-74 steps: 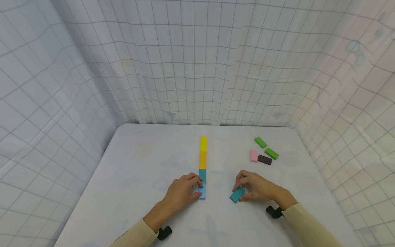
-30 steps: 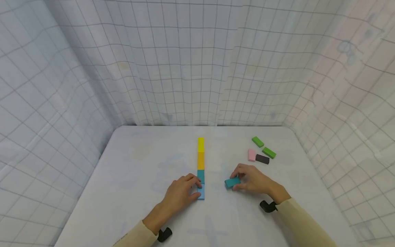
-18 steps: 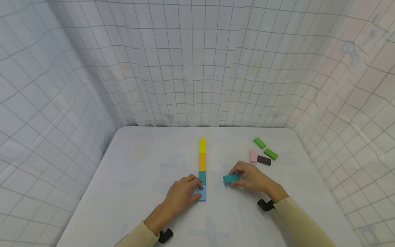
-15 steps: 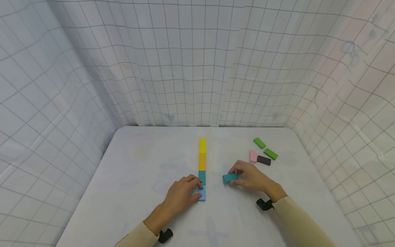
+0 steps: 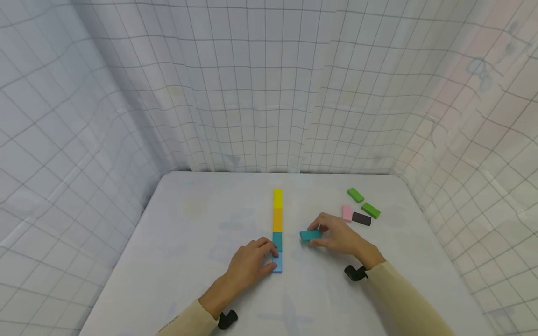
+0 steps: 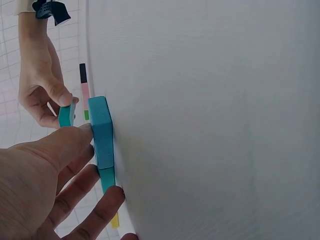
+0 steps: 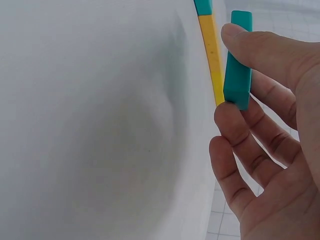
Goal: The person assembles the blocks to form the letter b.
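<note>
A straight row runs front to back on the white table: light blue block (image 5: pixel 277 262), teal block (image 5: pixel 277 241), orange block (image 5: pixel 277 220) and yellow block (image 5: pixel 278 198). My left hand (image 5: pixel 248 263) lies on the row's left side, thumb and fingertips touching the light blue block and the near part of the teal one. To the right of the row, my right hand (image 5: pixel 338 234) pinches another teal block (image 5: pixel 310 235) between thumb and fingers. In the right wrist view this held teal block (image 7: pixel 239 65) appears lengthwise, with the thumb across it.
At the back right of the table (image 5: pixel 201 205) lie two green blocks (image 5: pixel 355 195) (image 5: pixel 371 210), a pink block (image 5: pixel 346 213) and a black block (image 5: pixel 362 219). White gridded curtains (image 5: pixel 252 93) stand behind the table and along both sides.
My right hand has moved left and away from me with the teal block, which has turned from slanted to nearly crosswise. My left hand has stayed at the row.
</note>
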### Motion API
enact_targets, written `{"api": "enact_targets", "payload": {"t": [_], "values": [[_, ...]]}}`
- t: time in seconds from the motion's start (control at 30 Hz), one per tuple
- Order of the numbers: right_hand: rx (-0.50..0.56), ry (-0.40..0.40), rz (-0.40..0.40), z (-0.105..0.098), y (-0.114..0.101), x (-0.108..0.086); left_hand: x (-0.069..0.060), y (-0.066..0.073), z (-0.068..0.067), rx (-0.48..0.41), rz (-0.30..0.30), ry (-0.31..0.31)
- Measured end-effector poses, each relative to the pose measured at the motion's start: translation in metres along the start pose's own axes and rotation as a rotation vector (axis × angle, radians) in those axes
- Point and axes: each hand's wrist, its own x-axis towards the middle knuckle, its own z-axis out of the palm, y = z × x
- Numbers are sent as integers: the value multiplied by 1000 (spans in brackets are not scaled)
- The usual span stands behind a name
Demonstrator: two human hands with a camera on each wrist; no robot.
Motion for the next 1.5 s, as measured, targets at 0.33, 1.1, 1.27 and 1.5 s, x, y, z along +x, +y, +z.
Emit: {"api": "enact_targets", "payload": {"t": [0.33,1.1,1.27,1.5], "values": [[0,8,4,2,-6,15,0,1,0,-3,4,3],[-7,0,74,11,-14,44,-2,3,0,18,-25,-17],[-13,-4,89,14,-14,49,-2,4,-1,22,-31,-15],[-21,-8,91,19,-11,55,-2,4,-3,12,-27,-13]]}}
